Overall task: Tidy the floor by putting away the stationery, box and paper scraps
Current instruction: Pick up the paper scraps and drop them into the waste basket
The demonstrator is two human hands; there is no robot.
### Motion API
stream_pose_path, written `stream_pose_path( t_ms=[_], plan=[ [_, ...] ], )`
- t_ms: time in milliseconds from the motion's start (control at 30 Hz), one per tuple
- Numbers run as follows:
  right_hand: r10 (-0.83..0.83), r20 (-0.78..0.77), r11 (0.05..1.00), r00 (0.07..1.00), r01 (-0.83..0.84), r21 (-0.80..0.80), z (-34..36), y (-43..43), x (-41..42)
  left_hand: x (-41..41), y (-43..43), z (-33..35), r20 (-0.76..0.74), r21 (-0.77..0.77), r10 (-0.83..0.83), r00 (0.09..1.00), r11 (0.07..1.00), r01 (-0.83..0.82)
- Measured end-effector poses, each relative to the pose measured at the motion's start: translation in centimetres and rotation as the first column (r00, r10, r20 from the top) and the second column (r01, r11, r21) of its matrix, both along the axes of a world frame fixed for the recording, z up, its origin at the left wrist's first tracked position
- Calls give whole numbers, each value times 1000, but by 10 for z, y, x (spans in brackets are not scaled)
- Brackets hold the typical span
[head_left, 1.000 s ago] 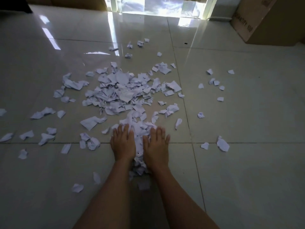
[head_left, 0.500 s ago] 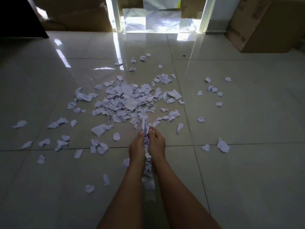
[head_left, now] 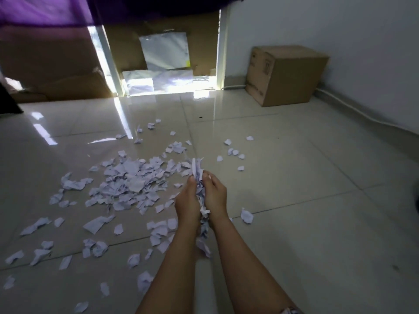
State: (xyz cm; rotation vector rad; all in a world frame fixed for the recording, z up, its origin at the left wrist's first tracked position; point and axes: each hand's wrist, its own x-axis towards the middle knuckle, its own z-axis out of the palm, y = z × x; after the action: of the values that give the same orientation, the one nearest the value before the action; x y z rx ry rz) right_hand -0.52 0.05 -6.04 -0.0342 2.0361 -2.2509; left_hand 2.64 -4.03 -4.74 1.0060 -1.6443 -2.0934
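White paper scraps (head_left: pixel 131 180) lie scattered in a wide heap over the glossy tiled floor, thickest left of centre. My left hand (head_left: pixel 187 201) and my right hand (head_left: pixel 215 194) press together, palms facing, around a bunch of scraps (head_left: pixel 199 189) lifted off the floor. Scraps stick out above the fingertips and hang below the wrists. A closed cardboard box (head_left: pixel 283 74) stands by the wall at the far right.
Loose scraps (head_left: pixel 246 215) lie to the right of my hands and more (head_left: pixel 234 151) farther back. Flattened cardboard (head_left: pixel 68 85) leans at the back left beside a bright doorway. A white wall and a cable run along the right. Purple cloth hangs at the top.
My hands went from flat on the floor beside the pile to pressed together, and have now lifted a bunch of scraps. The view has tilted up, showing the box and wall.
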Motion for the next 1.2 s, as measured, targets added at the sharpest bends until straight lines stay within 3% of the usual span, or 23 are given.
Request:
stream_pose_path(
  t_ms=[200,467,633,867,1033,1200],
  plan=[
    [-66,3,996,998,66,-55,61,71,-43,-47,69,66,-26,-25,-75,997,997,74],
    [-274,-79,960,958,269,-73,178,260,-145,-151,253,183,-155,-62,-338,928,941,332],
    [-530,-158,848,833,523,-84,234,412,-196,-219,401,233,-242,-100,-534,810,844,527],
    [-797,-153,603,585,786,-135,242,615,-232,-274,604,237,-246,-6,-785,568,588,809],
    [-876,-71,477,477,879,16,199,705,-230,-285,686,194,-188,25,-889,418,421,907],
    [-876,73,471,477,812,345,154,737,-224,-290,710,161,-10,157,-951,309,303,940]
  ],
)
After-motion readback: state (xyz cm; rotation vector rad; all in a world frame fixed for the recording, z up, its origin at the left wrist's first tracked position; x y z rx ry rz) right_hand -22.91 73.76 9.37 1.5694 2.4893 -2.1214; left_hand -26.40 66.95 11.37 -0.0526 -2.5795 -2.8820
